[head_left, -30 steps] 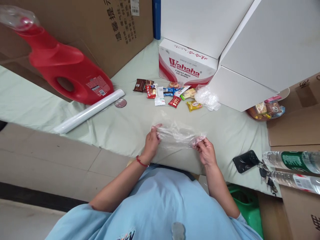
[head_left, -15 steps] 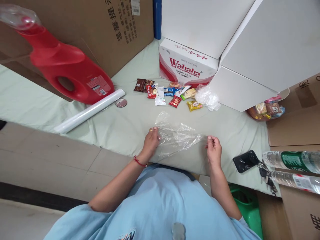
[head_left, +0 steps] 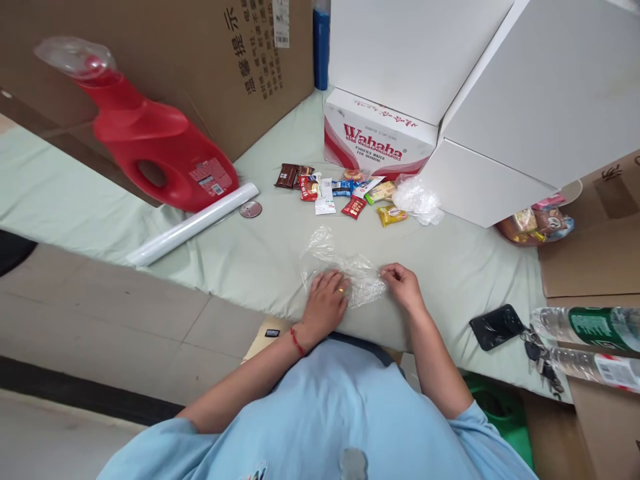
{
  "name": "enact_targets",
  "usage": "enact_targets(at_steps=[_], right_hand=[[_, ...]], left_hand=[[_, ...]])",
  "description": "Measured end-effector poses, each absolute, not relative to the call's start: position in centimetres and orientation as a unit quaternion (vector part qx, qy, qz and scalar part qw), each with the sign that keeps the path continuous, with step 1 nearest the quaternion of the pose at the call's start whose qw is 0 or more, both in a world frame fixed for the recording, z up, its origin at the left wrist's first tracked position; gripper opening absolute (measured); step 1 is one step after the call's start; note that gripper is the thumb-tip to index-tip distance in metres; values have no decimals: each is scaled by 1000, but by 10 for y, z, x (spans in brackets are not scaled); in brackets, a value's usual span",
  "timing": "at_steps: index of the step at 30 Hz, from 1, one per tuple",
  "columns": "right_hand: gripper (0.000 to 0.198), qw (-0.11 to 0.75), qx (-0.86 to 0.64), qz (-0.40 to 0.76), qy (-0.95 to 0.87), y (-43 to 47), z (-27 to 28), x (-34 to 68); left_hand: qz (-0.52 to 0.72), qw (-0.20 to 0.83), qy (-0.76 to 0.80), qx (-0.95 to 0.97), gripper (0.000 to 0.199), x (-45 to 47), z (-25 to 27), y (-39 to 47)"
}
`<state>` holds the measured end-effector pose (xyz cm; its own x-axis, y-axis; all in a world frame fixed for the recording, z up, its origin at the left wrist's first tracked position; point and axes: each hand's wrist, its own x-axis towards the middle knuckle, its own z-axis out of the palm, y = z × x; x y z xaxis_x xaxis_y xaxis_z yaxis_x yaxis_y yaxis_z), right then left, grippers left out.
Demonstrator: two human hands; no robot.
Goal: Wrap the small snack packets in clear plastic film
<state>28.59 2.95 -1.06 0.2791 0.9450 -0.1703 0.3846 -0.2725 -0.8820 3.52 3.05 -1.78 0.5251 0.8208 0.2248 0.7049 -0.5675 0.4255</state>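
A thin clear plastic bag (head_left: 365,283), crumpled, lies on the pale green cloth in front of me. My left hand (head_left: 327,303) rests palm down on its near left part, fingers stretched out. At the bag's right end, my right hand (head_left: 404,287) pinches the edge between thumb and fingers. Beyond the bag is a loose group of wrapped snacks, among them a yellow packet (head_left: 391,215), a red packet (head_left: 354,207), a white packet (head_left: 325,197) and a dark brown packet (head_left: 287,175). Beside them sits a crumpled clear plastic heap (head_left: 417,200).
On the left, a white plastic roll (head_left: 195,227) lies by a red jug (head_left: 165,153) and a round metal disc (head_left: 251,209). A Wahaha carton (head_left: 380,137) stands at the back. To the right are a snack bowl (head_left: 515,230), phone (head_left: 496,327), keys (head_left: 543,360) and a water bottle (head_left: 590,327).
My hands have come closer together. The left has gone from gripping the bag's left edge to lying flat on it; the right moved left, still pinching. The bag is lower and more bunched.
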Motion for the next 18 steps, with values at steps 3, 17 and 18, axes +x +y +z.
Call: enact_targets(at_steps=[3, 17, 18], right_hand=[[31, 408, -694, 376, -459, 38, -1, 305], [34, 223, -631, 480, -567, 86, 32, 304], [31, 227, -632, 470, -573, 91, 35, 307]], left_hand=[[165, 109, 435, 879, 50, 31, -25, 28], [139, 171, 392, 893, 88, 7, -32, 34], [134, 178, 384, 896, 90, 5, -32, 34]])
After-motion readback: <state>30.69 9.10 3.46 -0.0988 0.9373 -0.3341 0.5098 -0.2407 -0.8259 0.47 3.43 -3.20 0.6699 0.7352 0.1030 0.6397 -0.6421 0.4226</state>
